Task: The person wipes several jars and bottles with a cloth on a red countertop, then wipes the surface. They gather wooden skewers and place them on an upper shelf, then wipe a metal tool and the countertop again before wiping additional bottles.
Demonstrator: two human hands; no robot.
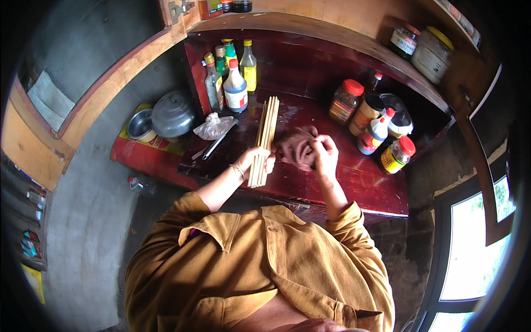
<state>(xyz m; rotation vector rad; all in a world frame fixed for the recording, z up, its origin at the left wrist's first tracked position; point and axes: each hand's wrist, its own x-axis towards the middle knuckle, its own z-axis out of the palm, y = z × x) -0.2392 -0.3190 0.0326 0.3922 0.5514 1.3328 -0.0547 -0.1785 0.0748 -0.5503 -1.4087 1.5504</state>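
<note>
My left hand [254, 161] is wrapped around a bundle of wooden chopsticks [269, 124], holding them above the front of the dark red tabletop [298, 186]. A bracelet circles that wrist. To the right, my right hand [325, 155] pinches the edge of a crumpled brown cloth [298, 149], which hangs over or rests on the tabletop; I cannot tell which. Left of the chopsticks lie a knotted clear plastic bag [213, 125] with pale contents and a slim metal-handled utensil [215, 144].
Sauce bottles [235, 89] stand in the back left corner. Red-lidded jars [346, 99] and a sauce bottle [375, 133] line the right side. A lidded metal pot [173, 114] and a small metal bowl [142, 124] sit at left. Overhead runs a wooden shelf [290, 29].
</note>
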